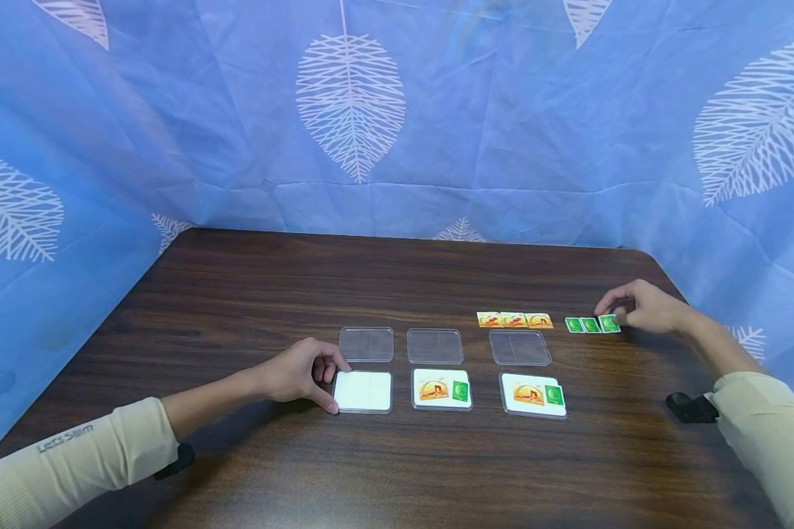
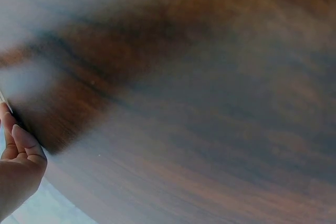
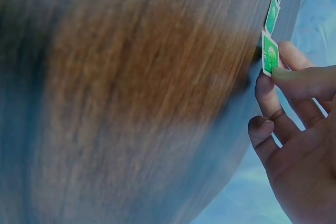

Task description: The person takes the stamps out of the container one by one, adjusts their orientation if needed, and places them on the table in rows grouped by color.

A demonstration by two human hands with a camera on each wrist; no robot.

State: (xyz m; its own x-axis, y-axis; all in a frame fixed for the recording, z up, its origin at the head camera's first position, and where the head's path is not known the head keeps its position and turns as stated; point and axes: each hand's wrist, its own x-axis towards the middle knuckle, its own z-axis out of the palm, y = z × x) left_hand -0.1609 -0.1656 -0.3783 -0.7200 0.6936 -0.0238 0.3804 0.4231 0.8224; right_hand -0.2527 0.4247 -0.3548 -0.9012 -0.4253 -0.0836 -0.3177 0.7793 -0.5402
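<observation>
In the head view my left hand (image 1: 304,373) grips the left side of a shallow clear plastic case (image 1: 364,391) with a white insert, thumb at the near corner and index finger at the far one. The left wrist view catches only part of that hand (image 2: 21,145) at its edge. My right hand (image 1: 648,307) pinches a small green card (image 1: 609,324) at the right end of a short row. Seen from the right wrist, the thumb lies over the lower end of this green card (image 3: 270,56). Two more green cards (image 1: 582,325) lie beside it.
Two more cases (image 1: 441,404) (image 1: 533,411) hold white inserts with an orange picture and a green card. Behind stand three clear lids (image 1: 367,344) in a row. Several orange cards (image 1: 514,319) lie beyond them. A blue leaf-print cloth (image 1: 437,132) hangs behind the brown table (image 1: 271,470).
</observation>
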